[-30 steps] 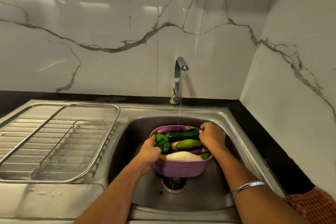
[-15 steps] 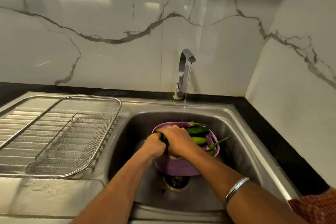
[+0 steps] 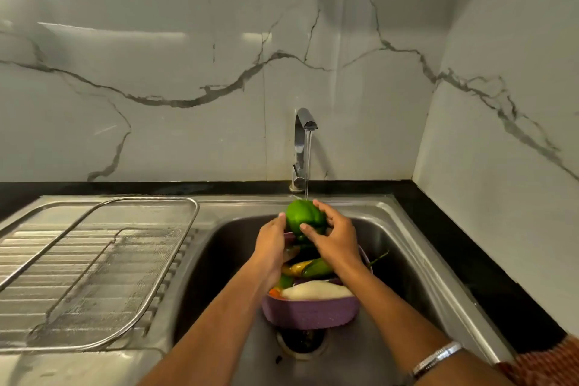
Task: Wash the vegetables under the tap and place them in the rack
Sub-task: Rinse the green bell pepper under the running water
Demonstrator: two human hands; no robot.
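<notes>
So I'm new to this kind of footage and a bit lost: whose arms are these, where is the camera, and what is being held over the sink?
No machine here: a person wears one camera on the head, looking down at their own arms. The left hand and the right hand together hold a green bell pepper under the water running from the tap. Below them, in the steel sink, sits a purple basket with more vegetables, among them a white radish. On the ribbed draining board to the left lies a wire mesh rack with no vegetables in it yet.
</notes>
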